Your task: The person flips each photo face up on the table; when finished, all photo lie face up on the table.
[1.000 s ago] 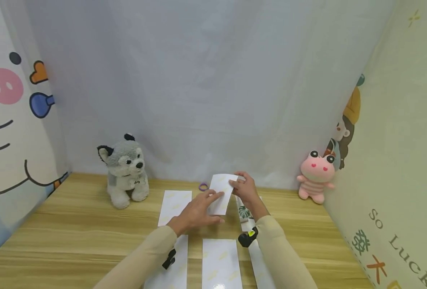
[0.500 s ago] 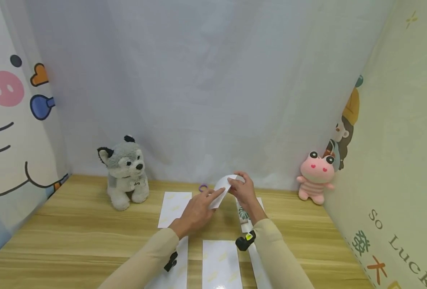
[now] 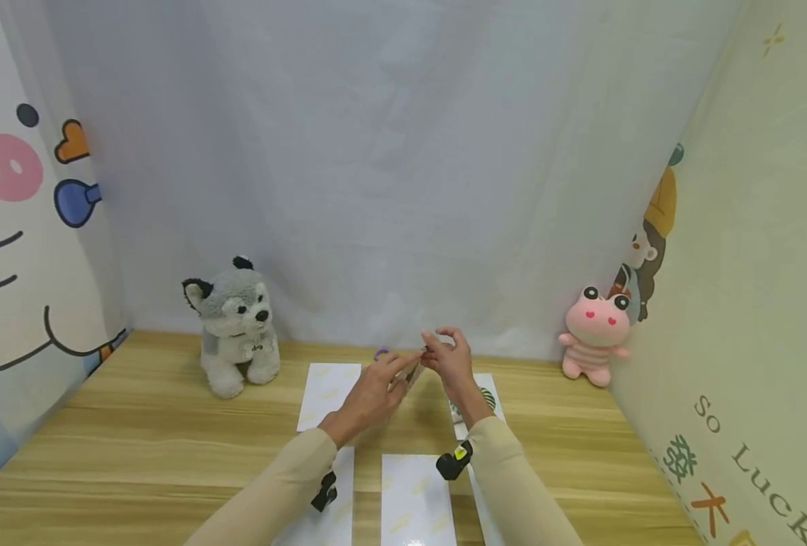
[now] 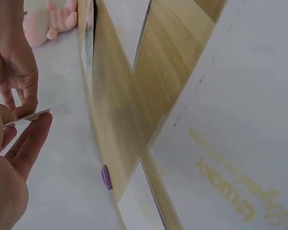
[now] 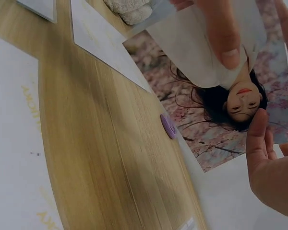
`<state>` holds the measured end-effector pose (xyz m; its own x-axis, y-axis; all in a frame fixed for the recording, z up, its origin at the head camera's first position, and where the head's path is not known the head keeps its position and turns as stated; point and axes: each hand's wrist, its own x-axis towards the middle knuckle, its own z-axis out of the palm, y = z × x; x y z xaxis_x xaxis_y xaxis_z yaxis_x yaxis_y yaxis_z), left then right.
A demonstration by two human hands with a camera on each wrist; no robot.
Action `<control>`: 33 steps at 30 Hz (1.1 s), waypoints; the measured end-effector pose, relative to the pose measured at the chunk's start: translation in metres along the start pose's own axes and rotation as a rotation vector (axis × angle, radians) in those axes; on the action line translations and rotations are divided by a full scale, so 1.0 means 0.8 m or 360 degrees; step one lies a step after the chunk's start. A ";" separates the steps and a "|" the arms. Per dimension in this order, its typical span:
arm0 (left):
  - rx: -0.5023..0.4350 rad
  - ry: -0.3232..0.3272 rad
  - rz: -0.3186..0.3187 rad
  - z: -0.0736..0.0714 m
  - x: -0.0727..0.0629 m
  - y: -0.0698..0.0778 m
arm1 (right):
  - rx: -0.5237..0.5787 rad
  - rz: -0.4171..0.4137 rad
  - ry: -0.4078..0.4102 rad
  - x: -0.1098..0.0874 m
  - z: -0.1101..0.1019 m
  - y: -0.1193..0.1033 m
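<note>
Between my two hands, a photo print (image 5: 201, 96) is held raised off the table. Its picture side faces the right wrist view and shows a person in a white top among pink blossoms. In the head view it is almost edge-on, mostly hidden by fingers. My left hand (image 3: 372, 394) pinches its near side, thumb (image 5: 225, 52) on the picture. My right hand (image 3: 450, 364) holds the far end, its thumb (image 5: 258, 127) at the picture's edge. In the left wrist view the print shows as a thin strip, my right hand (image 4: 14, 62) above and my left hand (image 4: 14, 177) below.
White-backed prints lie on the wooden table: one back left (image 3: 328, 390), one front middle (image 3: 417, 497), others partly under the arms. A leaf-patterned item (image 3: 488, 398) lies right of the right hand. Behind stand a purple ring (image 3: 381, 354), a plush dog (image 3: 240, 326) and a pink plush frog (image 3: 596, 334).
The print has turned from its white back facing the head camera, bending along the way, to nearly edge-on. My right hand has shifted slightly left and its wrist has turned.
</note>
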<state>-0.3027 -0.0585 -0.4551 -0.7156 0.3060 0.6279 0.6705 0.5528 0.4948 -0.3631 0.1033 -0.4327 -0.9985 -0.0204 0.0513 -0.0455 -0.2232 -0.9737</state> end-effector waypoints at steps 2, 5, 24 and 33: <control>0.0001 0.0009 -0.0004 0.001 -0.001 -0.001 | -0.0022 0.0020 0.0005 -0.001 0.001 0.000; 0.0006 0.0013 -0.0005 0.002 -0.002 -0.002 | -0.0046 0.0054 0.0001 -0.004 0.000 0.000; -0.0196 0.0121 -0.0150 0.003 0.001 0.005 | -0.0593 0.0174 -0.0030 -0.011 -0.039 0.015; -0.0590 0.0297 -0.0497 0.004 0.013 0.011 | 0.0110 0.0297 -0.0126 -0.020 -0.042 0.045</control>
<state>-0.3050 -0.0478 -0.4460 -0.8683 0.0081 0.4960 0.4791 0.2733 0.8341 -0.3497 0.1285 -0.4762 -0.9837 -0.1435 -0.1087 0.1452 -0.2749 -0.9505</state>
